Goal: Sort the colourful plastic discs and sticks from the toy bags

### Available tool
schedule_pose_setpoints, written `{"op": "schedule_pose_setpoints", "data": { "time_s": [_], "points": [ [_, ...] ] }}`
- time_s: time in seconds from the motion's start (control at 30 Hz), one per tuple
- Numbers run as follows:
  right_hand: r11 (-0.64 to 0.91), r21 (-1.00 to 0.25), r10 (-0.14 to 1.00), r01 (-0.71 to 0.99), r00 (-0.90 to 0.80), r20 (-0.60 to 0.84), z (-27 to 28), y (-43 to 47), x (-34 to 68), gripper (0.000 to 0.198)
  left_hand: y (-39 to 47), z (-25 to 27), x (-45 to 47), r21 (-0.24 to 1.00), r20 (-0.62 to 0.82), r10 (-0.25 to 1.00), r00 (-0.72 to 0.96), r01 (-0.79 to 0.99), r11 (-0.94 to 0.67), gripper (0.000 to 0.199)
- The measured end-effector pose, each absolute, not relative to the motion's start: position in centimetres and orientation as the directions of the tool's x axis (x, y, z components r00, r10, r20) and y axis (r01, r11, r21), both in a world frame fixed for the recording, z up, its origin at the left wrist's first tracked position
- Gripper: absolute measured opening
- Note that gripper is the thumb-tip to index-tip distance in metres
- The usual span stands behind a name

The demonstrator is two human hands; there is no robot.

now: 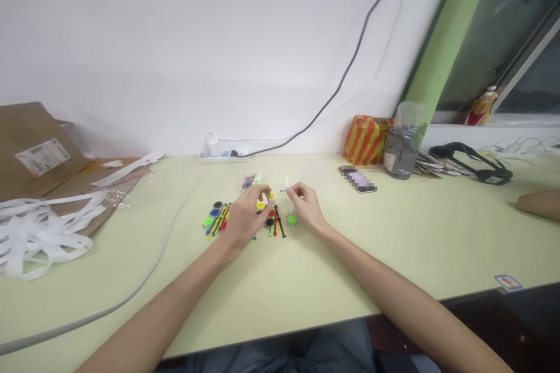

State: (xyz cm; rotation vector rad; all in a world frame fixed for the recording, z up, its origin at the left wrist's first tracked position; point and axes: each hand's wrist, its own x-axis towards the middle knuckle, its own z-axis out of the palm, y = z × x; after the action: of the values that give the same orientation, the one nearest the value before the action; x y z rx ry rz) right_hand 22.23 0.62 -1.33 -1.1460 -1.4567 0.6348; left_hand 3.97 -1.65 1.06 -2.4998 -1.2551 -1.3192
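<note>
My left hand [247, 213] pinches a small yellow plastic piece [272, 194] between thumb and finger. It hovers over a pile of coloured plastic parts: thin sticks [217, 222] and round discs in green, blue, black, red and yellow. Just to the right, my right hand [305, 204] holds a small thin blue plastic piece [283, 190] by its end; the rest is hidden by the fingers. Below that hand stands a green disc [291, 220] with what looks like a clear part above it. A small heap of coloured bits [249, 180] lies behind my left hand.
White strips [48, 233] and an opened cardboard box [39, 151] lie at left, a grey cable [149, 274] nearby. A power strip [223, 157] sits by the wall. At right are a phone [357, 179], striped bag [365, 140], grey wrapped bundle [399, 151] and black strap [472, 163].
</note>
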Motion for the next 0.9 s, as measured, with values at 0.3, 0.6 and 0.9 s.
{"op": "schedule_pose_setpoints", "data": {
  "time_s": [0.3, 0.6, 0.9],
  "points": [
    [0.261, -0.715, 0.963, 0.649, -0.129, 0.235, -1.6, 0.3, 22.9, 0.019, -1.8, 1.3, 4.1, 0.3, 0.7, 0.631, 0.336, 0.663, -0.686, 0.013],
    [0.592, -0.45, 0.804, 0.669, -0.454, 0.383, 0.3, -1.7, 22.3, 0.006, -1.8, 1.2, 4.1, 0.302, 0.693, 0.64, 0.332, 0.672, -0.676, 0.014],
    [0.537, -0.398, 0.842, 0.744, -0.437, 0.317, 0.1, -1.6, 22.8, 0.004, -1.8, 1.2, 4.1, 0.303, 0.679, 0.651, 0.339, 0.679, -0.669, 0.014]
  ]
}}
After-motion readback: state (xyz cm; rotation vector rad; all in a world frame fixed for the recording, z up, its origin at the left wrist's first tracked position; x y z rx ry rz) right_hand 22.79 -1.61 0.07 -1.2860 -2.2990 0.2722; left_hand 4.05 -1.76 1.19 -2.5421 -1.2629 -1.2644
